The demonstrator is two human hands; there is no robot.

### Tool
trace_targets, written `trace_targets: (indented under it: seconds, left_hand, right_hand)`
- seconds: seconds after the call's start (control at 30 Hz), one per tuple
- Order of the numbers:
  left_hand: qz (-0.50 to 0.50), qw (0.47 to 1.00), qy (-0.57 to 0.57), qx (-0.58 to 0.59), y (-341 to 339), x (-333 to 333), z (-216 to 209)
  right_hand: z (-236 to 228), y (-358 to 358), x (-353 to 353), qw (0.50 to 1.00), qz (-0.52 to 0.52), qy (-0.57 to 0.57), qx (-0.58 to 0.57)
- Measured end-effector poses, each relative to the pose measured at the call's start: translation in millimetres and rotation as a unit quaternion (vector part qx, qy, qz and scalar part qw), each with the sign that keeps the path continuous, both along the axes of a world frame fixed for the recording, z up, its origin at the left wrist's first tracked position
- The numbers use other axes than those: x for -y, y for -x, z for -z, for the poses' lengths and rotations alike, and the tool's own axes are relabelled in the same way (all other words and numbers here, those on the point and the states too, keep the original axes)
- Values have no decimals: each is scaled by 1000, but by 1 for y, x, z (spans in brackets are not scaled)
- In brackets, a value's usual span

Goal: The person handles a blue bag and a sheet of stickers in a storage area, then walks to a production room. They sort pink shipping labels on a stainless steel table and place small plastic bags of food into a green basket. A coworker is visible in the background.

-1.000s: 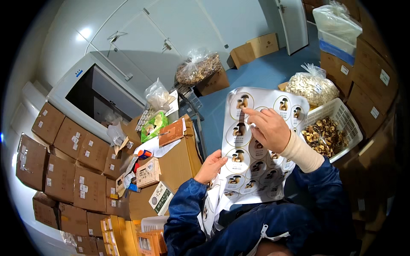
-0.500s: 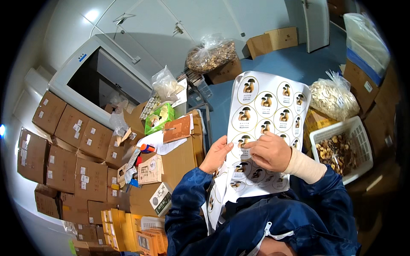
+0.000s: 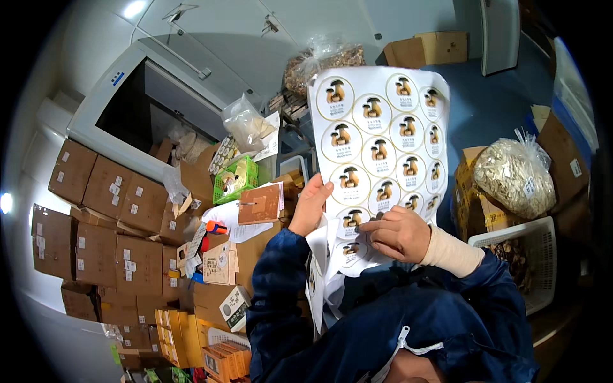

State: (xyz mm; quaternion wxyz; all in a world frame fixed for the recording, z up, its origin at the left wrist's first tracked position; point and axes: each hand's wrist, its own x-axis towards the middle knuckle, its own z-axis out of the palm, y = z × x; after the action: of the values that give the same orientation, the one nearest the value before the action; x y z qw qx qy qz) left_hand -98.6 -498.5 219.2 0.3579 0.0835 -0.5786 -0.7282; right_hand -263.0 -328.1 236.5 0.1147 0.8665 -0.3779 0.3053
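Note:
In front of my chest is a large white sheet of round stickers point(image 3: 361, 150), each printed with brown mushrooms. My left hand point(image 3: 311, 203) grips the sheet at its left edge, thumb on the front. Over its lower part my right hand point(image 3: 401, 235) has curled fingers, their tips against a sticker low on the left; a beige wrap covers that wrist. The sheet's bottom edge curls toward me. More sticker paper point(image 3: 315, 281) hangs folded below my left hand, partly hidden by my sleeve.
To the left, a cardboard-topped surface bears a green basket point(image 3: 235, 181), a brown notebook point(image 3: 260, 204) and small boxes point(image 3: 235, 307). Stacked cartons point(image 3: 137, 262) stand beyond it. On the right are a bag of dried slices point(image 3: 514, 179) and a white crate point(image 3: 543, 255) of dried mushrooms.
The sticker sheet has shifted left and up in view, tilting differently, with its lower part now curled. My left hand has moved up and left with it; my right hand remains over the lower stickers.

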Motion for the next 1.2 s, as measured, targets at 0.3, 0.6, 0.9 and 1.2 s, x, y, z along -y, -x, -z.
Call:
trace_targets:
  seconds: [0.3, 0.6, 0.9, 1.2]
  left_hand:
    - [34, 999, 0, -16, 34, 50, -10]
    - [-294, 945, 135, -51, 113, 198, -41]
    - [-498, 866, 7, -41, 171, 378, -19]
    - [-405, 885, -219, -68, 282, 427, 21]
  right_hand:
    - [1, 30, 35, 999, -23, -33, 8]
    - [-4, 84, 111, 888, -23, -276, 368]
    - [-50, 150, 208, 954, 267, 62, 125]
    - [-49, 155, 333, 954, 296, 49, -14]
